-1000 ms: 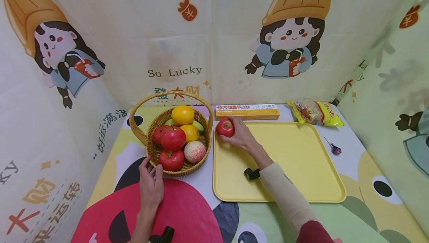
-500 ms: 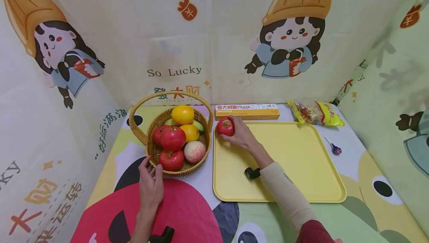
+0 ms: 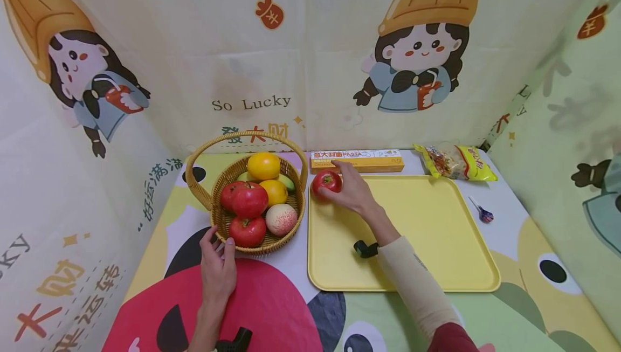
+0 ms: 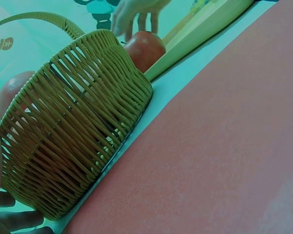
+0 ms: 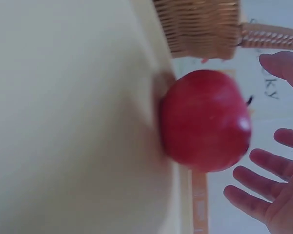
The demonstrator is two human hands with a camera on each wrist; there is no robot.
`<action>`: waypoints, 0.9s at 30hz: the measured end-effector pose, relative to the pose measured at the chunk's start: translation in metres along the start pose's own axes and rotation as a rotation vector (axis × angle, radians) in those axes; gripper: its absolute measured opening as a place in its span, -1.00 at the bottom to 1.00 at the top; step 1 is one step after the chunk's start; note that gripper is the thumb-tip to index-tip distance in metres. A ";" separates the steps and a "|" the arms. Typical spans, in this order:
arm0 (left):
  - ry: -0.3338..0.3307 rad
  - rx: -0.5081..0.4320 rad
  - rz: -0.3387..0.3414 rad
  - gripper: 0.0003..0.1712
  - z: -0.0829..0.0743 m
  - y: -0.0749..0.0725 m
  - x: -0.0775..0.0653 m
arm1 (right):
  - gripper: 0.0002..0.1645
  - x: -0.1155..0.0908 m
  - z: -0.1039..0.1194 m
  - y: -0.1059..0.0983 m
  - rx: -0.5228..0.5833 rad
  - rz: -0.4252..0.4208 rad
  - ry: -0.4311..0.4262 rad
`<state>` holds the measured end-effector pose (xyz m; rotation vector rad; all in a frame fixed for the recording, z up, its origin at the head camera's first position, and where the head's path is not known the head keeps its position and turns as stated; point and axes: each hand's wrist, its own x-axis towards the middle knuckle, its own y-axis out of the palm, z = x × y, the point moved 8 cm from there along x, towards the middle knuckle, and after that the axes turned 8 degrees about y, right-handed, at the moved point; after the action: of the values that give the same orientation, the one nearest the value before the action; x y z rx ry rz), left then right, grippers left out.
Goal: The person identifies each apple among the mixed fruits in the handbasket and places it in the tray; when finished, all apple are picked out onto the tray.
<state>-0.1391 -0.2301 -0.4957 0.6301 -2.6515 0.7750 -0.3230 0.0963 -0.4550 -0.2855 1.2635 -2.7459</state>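
A red apple (image 3: 327, 182) rests in the far left corner of the yellow tray (image 3: 402, 285). My right hand (image 3: 353, 190) is beside and over it with the fingers spread; the right wrist view shows a gap between the fingertips and the apple (image 5: 205, 120). To the left stands a wicker basket (image 3: 276, 245) with a tall handle. Red fruits (image 3: 248, 232), yellow fruits (image 3: 264, 166) and a pale pink-speckled peach (image 3: 281, 219) lie in it. My left hand (image 3: 219, 271) rests its fingers loosely against the basket's near left side, partly hidden in the left wrist view.
A pasta box (image 3: 357, 161) lies behind the tray, touching or close to its far edge. A yellow snack bag (image 3: 456, 161) is at the back right, and a lollipop (image 3: 485, 215) lies right of the tray. Printed cloth walls enclose the table.
My right hand has let go of the apple, its fingers spreading and drawing slightly back to the right. The apple stays in the tray's corner. My left hand has not moved.
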 end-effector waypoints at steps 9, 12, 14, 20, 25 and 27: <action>-0.006 0.010 0.006 -0.38 0.001 0.000 0.000 | -0.04 -0.014 0.023 -0.013 0.019 -0.043 -0.052; -0.003 0.013 0.003 -0.39 0.001 0.000 0.000 | -0.07 -0.020 0.031 -0.015 0.038 -0.052 -0.078; -0.003 0.020 0.003 -0.39 0.001 0.000 0.000 | -0.09 -0.024 0.036 -0.016 0.054 -0.054 -0.092; 0.004 0.025 0.005 -0.39 0.001 0.000 0.000 | -0.15 -0.033 0.053 -0.017 0.106 -0.057 -0.140; -0.006 0.025 0.004 -0.39 0.002 0.000 0.000 | -0.17 -0.038 0.069 -0.018 0.128 -0.052 -0.198; -0.011 0.032 0.005 -0.39 0.002 0.000 0.000 | -0.18 -0.040 0.075 -0.018 0.134 -0.050 -0.222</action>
<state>-0.1398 -0.2316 -0.4971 0.6375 -2.6570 0.8187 -0.2680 0.0592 -0.3989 -0.5976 1.0262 -2.7306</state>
